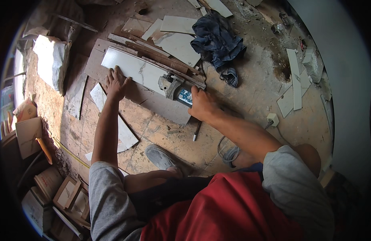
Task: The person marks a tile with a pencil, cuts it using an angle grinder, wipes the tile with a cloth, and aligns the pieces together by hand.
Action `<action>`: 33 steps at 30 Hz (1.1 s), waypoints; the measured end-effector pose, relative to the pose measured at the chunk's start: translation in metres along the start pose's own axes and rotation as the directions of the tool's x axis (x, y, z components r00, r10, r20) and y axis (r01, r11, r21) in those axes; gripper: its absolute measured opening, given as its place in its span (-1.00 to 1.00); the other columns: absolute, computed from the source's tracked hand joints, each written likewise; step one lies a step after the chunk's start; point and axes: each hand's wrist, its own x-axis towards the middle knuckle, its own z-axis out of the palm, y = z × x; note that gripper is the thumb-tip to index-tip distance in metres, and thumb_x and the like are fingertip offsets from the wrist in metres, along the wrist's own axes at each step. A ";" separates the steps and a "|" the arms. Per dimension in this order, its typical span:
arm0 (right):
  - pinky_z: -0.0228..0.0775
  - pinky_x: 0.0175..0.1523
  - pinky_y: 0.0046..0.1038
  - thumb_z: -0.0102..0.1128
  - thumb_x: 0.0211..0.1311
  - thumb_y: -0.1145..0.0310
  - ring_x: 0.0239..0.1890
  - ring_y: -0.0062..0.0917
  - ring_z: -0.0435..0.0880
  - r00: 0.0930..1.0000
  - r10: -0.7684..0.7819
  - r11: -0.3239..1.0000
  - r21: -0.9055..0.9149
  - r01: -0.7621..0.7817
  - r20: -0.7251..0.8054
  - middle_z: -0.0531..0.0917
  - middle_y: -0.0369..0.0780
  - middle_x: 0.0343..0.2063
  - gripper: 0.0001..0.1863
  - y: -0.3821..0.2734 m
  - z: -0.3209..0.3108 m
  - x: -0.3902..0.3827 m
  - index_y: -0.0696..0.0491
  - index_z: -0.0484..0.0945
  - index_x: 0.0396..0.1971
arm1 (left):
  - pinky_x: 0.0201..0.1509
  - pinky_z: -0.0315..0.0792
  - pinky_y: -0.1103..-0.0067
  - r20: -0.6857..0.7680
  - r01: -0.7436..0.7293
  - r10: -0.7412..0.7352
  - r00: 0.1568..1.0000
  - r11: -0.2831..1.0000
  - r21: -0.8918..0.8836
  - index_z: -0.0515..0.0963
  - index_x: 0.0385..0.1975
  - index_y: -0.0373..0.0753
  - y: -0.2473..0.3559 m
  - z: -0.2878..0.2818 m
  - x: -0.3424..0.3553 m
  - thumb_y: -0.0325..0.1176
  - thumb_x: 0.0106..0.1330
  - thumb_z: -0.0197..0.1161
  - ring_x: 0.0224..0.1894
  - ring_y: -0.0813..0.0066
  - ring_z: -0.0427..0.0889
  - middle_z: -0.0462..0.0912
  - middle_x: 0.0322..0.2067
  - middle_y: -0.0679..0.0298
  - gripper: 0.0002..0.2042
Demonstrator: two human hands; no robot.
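My right hand (203,105) is wrapped round the blue-labelled body of an angle grinder (169,86). The grinder's metal head rests over the right part of a white marbled tile (131,67); its disc cannot be made out. Fingers spread, my left hand (117,83) lies on the near left edge of that tile. Underneath is a larger greyish-brown slab (161,107), and narrow tile strips (153,54) are stacked along the far side. A dark pen-like stick with a pale tip (196,131) lies on the floor below my right hand.
A crumpled dark blue cloth (218,44) lies beyond the grinder, near broken tile pieces (179,25). Cut strips (294,80) lie at right by the wall. A power cord runs to a white socket block (272,119). Tile boxes (49,182) stand at lower left; my shoe (159,156) is close by.
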 end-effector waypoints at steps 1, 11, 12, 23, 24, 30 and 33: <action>0.55 0.05 -0.19 0.34 -0.01 0.38 -0.04 -0.07 0.66 1.000 0.006 1.000 -0.002 -0.006 0.005 0.61 0.07 -0.13 -0.43 0.000 0.000 -0.001 0.20 0.34 0.01 | 0.49 -0.16 -0.01 -0.011 0.002 -0.002 1.000 1.000 0.007 -0.05 0.50 0.03 0.000 0.000 0.000 0.32 0.21 0.15 0.51 -0.22 -0.14 -0.14 0.51 0.00 -0.07; 0.56 0.07 -0.20 0.37 0.01 0.35 -0.02 -0.09 0.66 0.999 0.022 1.000 0.001 -0.022 0.028 0.61 0.06 -0.12 -0.42 0.001 -0.002 -0.003 0.20 0.34 0.03 | 0.48 -0.18 -0.04 -0.004 -0.009 0.009 1.000 1.000 -0.024 -0.05 0.50 0.04 0.001 -0.001 -0.001 0.33 0.22 0.13 0.51 -0.23 -0.13 -0.14 0.51 0.01 -0.08; 0.56 0.07 -0.20 0.37 0.01 0.35 -0.02 -0.09 0.66 0.999 0.029 1.000 -0.004 -0.029 0.037 0.61 0.06 -0.12 -0.42 0.001 -0.002 -0.004 0.20 0.34 0.03 | 0.48 -0.17 -0.04 -0.003 -0.002 0.002 1.000 1.000 -0.011 -0.05 0.50 0.04 0.001 -0.001 -0.001 0.32 0.22 0.13 0.51 -0.23 -0.14 -0.14 0.51 0.02 -0.08; 0.56 0.06 -0.19 0.38 0.00 0.34 -0.02 -0.06 0.65 0.999 0.030 1.000 0.003 -0.030 0.012 0.62 0.07 -0.12 -0.39 0.005 0.000 -0.007 0.21 0.33 0.04 | 0.49 -0.19 -0.02 0.005 0.007 -0.007 1.000 1.000 -0.005 -0.07 0.51 0.06 0.001 0.000 0.000 0.31 0.22 0.14 0.51 -0.21 -0.14 -0.14 0.51 0.02 -0.08; 0.56 0.06 -0.19 0.38 0.00 0.34 -0.02 -0.06 0.65 0.999 0.030 1.000 -0.003 -0.030 0.013 0.62 0.07 -0.12 -0.39 0.006 0.001 -0.007 0.21 0.33 0.04 | 0.49 -0.19 -0.02 0.000 0.003 -0.003 1.000 1.000 -0.004 -0.07 0.51 0.05 0.001 0.000 -0.001 0.31 0.23 0.14 0.51 -0.22 -0.14 -0.13 0.51 0.02 -0.08; 0.51 0.11 -0.07 0.38 0.00 0.35 0.02 0.05 0.60 0.999 0.028 0.998 0.052 -0.030 0.031 0.58 0.13 -0.09 -0.35 0.009 0.001 -0.011 0.20 0.27 0.06 | 0.50 -0.18 0.00 -0.005 -0.003 0.003 1.000 1.000 -0.004 -0.06 0.50 0.03 0.002 -0.002 -0.001 0.31 0.23 0.13 0.51 -0.22 -0.13 -0.13 0.51 0.01 -0.08; 0.55 0.05 -0.17 0.37 0.00 0.36 -0.04 -0.04 0.65 1.000 0.016 1.000 0.008 -0.016 -0.017 0.62 0.09 -0.14 -0.43 0.011 0.003 -0.012 0.21 0.34 0.01 | 0.50 -0.17 0.00 -0.002 -0.001 0.001 1.000 1.000 -0.003 -0.05 0.50 0.03 0.002 -0.001 -0.001 0.31 0.23 0.14 0.50 -0.23 -0.13 -0.14 0.51 0.00 -0.09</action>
